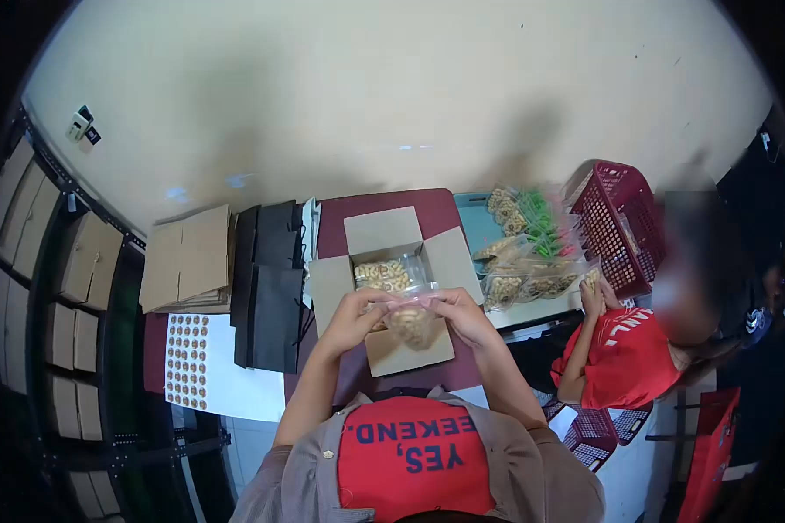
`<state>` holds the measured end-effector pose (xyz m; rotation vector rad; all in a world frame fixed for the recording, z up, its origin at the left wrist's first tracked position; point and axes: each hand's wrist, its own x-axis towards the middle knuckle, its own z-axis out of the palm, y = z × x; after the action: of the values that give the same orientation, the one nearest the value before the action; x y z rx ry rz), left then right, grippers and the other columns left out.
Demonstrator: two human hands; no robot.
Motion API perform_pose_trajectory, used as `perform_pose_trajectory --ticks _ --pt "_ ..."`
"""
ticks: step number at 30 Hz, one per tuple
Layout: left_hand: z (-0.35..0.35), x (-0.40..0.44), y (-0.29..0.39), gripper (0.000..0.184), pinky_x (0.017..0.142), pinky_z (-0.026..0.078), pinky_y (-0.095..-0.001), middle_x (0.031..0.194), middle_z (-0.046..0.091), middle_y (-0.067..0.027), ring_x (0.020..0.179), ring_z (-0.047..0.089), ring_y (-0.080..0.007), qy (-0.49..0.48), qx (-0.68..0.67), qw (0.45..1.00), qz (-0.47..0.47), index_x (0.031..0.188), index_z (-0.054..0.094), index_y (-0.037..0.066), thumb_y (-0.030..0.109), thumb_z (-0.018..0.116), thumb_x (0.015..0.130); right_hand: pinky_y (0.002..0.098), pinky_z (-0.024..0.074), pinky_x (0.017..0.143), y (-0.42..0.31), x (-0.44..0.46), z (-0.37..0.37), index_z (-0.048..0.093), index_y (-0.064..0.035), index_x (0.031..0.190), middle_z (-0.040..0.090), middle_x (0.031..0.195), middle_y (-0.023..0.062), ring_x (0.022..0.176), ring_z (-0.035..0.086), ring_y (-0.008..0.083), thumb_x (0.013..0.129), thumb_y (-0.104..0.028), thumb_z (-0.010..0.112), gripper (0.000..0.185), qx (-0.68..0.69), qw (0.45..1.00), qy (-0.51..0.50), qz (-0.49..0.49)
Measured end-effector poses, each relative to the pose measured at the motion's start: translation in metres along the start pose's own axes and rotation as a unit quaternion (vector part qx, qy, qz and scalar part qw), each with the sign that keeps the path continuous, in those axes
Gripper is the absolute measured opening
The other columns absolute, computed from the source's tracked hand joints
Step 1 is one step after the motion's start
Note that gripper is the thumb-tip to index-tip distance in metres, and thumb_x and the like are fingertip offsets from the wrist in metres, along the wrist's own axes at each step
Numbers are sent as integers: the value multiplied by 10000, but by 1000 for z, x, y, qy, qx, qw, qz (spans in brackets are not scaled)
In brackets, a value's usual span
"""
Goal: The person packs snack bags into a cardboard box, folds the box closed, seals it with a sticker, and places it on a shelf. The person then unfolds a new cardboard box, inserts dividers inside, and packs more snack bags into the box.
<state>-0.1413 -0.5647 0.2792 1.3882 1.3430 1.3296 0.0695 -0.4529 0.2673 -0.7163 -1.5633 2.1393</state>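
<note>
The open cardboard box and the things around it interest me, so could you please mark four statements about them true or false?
1. The left hand and right hand both hold one plastic bag. True.
2. The flaps of the cardboard box are folded shut. False: they are spread outward.
3. The plastic basket is bright yellow. False: it is dark red.
4. Black paper bags lie left of the box. True.

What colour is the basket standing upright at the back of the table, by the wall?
Dark pinkish red; the basket shows best in the head view.
</note>
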Motion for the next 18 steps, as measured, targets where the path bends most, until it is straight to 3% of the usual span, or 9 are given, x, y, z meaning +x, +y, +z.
perform_pose_trajectory --ticks 1,4,7,10,11,14,15,18 --pt "0 3 -7 141 779 495 -272 867 726 -75 835 644 -104 20 0 999 -26 965 729 -4 101 659 900 309 473 928 2 3 -8 682 55 1149 712 1094 119 1029 649 178 963 -142 590 286 23 1000 -7 19" --pt "1 4 -30 123 776 503 -273 898 728 -85 827 648 -105 59 -34 995 -79 938 723 -21 82 671 897 275 474 871 9 4 -12 699 -32 1187 714 1087 75 950 644 132 974 -232 580 315 -12 999 -42 -28" --pt "4 5 -36 130 819 504 -273 905 729 -72 858 650 -112 60 -103 988 -102 973 723 -26 68 662 906 282 495 808 8 2 -10 687 -38 1205 713 1038 54 919 634 116 990 -278 569 344 18 999 -22 42" --pt "8 10 -39 143 855 498 -287 903 729 -63 901 646 -116 97 -141 980 -100 989 730 -27 64 646 918 248 514 741 16 9 -11 673 -19 1218 710 1037 49 865 643 99 1012 -233 542 324 -88 995 34 37" --pt "8 11 -52 274 903 489 -312 1039 701 -90 975 631 -153 101 -95 987 -87 1158 667 -25 99 664 912 213 493 591 16 10 -11 681 -38 1204 692 930 16 725 604 54 1020 -251 536 317 -147 986 70 20" --pt "35 3 -57 515 959 463 -351 1334 542 -117 1074 562 -179 153 -45 987 -36 1369 497 26 167 686 911 214 485 546 34 22 -13 685 -2 1159 663 838 7 667 586 48 1014 -227 550 300 -168 967 178 -66" --pt "40 0 -52 733 983 451 -374 1422 423 -120 1108 526 -213 82 13 994 -70 1456 357 63 186 750 850 251 488 545 29 22 -4 682 46 1092 652 842 46 682 607 88 981 -152 574 251 -121 967 205 -88" --pt "68 -8 -34 733 1050 411 -391 1328 472 -203 1220 505 -301 91 223 969 57 1423 377 19 150 758 810 261 510 595 25 19 16 679 52 1110 668 910 78 718 622 99 988 -147 565 259 -140 952 242 -125"
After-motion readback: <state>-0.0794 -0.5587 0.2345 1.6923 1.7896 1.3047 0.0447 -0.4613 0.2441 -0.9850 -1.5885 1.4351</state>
